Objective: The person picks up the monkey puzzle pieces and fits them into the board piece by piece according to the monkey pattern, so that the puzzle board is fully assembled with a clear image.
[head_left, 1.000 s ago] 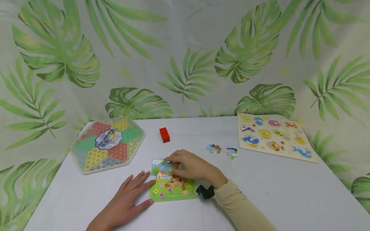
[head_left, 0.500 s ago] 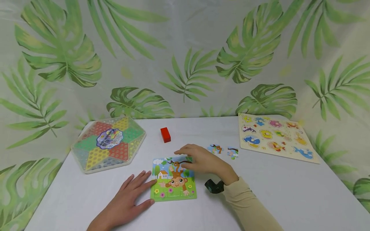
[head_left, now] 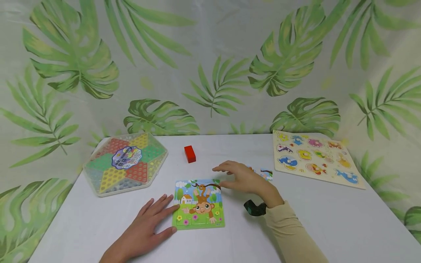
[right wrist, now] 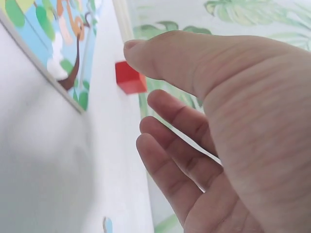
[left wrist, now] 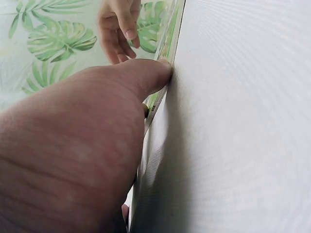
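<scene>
A square monkey jigsaw puzzle [head_left: 200, 199] in a thin tray lies face up on the white table. My left hand [head_left: 146, 228] rests beside it, fingers spread, with the thumb and a fingertip touching its left edge. In the left wrist view the left thumb [left wrist: 150, 75] lies against the tray's side. My right hand [head_left: 245, 178] hovers right of the puzzle's upper right corner, fingers loosely bent, holding nothing. The right wrist view shows a gap between the thumb [right wrist: 165, 56] and fingers. Behind the right hand lie two loose jigsaw pieces [head_left: 267, 173], one mostly hidden.
A red block [head_left: 190, 154] stands behind the puzzle. At the back left lies a hexagonal Chinese checkers board [head_left: 138, 171]. A wooden sea-animal peg puzzle [head_left: 315, 159] is at the back right. A leaf-print cloth [head_left: 223, 120] hangs behind the table.
My right hand has lifted off the upper part of the puzzle and moved right, toward the loose pieces, uncovering the monkey picture. The left hand has stayed at the puzzle's left edge.
</scene>
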`<state>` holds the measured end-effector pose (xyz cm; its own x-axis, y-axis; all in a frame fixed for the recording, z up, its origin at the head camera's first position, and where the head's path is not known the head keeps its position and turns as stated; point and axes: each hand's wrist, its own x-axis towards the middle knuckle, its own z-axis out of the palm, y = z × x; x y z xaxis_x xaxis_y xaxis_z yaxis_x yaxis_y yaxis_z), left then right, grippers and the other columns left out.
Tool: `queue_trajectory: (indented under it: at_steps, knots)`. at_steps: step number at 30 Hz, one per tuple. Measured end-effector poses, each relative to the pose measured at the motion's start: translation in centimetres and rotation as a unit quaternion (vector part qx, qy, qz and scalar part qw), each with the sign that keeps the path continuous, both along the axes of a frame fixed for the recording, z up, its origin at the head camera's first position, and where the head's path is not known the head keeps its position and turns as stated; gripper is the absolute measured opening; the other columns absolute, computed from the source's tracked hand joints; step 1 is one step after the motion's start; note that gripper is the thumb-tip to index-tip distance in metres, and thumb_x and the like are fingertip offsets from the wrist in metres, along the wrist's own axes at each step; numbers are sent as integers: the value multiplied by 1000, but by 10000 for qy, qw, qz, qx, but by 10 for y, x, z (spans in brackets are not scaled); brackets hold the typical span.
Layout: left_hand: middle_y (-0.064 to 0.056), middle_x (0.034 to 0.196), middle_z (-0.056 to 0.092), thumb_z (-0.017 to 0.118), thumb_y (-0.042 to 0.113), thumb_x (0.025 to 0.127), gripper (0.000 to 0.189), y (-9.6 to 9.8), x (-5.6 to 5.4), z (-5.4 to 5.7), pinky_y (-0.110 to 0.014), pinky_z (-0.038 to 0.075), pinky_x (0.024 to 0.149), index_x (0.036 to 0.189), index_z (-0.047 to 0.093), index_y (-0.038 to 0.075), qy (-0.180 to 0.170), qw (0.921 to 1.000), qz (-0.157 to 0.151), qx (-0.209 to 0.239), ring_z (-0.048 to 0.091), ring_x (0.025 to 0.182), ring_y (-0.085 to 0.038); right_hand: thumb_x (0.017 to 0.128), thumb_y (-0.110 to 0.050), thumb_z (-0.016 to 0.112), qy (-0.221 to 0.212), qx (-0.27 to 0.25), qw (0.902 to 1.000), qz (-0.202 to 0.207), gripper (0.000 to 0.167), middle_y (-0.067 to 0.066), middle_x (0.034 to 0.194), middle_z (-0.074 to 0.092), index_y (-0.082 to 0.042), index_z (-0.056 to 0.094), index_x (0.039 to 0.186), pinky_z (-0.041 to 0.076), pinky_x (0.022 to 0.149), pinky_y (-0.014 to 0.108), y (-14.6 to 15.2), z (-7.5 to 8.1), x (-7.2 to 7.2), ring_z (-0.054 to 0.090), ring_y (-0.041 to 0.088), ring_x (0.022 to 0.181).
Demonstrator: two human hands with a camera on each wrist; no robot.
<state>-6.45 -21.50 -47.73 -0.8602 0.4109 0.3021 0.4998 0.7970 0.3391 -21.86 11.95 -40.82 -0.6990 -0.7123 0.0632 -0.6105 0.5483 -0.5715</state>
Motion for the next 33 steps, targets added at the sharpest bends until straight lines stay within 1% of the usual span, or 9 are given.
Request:
queue_trajectory:
  at_steps: [5,10,15,19,23,30,33]
  knots:
    - [-3,161,46,73,48,92,59,0,0,2,-17,-5,125,145,61,25,-289,9996,53,23,39,151,-30,97,-20,74,30,-34,9999,-93,47,6,140,62,-9,62,141,53,104,48,12,-2,-6,62,32,123]
    - [-1,162,44,72,50,93,60,0,0,2,-16,-6,124,146,60,26,-438,9990,126,25,37,152,-28,97,-17,73,84,-185,9997,-123,47,10,139,63,-6,61,140,54,103,47,25,-7,-13,61,34,123]
    - [0,163,44,72,50,93,60,0,0,2,-16,-6,124,146,60,27,-473,9988,150,8,36,153,-28,95,-15,76,96,-275,9989,-369,48,11,137,64,-6,62,140,55,103,47,40,-11,-21,62,33,122]
    - [1,163,43,71,51,94,59,0,0,2,-16,-7,124,147,59,28,-492,9987,153,-7,36,153,-27,94,-14,76,143,-220,9981,-557,48,14,136,64,-4,62,139,56,100,48,51,-15,-26,63,34,118]
    - [1,164,42,69,53,94,59,-1,0,2,-16,-7,124,147,58,29,-540,9984,155,-8,35,154,-27,94,-12,76,90,-185,9973,-701,48,17,137,63,-3,61,139,56,99,50,62,-19,-30,65,36,116]
    - [1,164,42,68,54,95,59,-1,-1,1,-15,-8,123,148,58,29,-577,9982,155,-37,35,154,-27,95,-15,75,26,-253,9948,-985,47,18,137,63,-2,62,138,53,104,53,78,-22,-34,59,40,125]
    - [0,163,43,69,53,94,59,0,0,2,-15,-8,123,147,58,29,-580,9982,156,-32,35,154,-27,94,-15,76,19,-233,9941,-1057,47,19,136,64,-2,62,138,53,104,53,83,-24,-35,60,41,124]
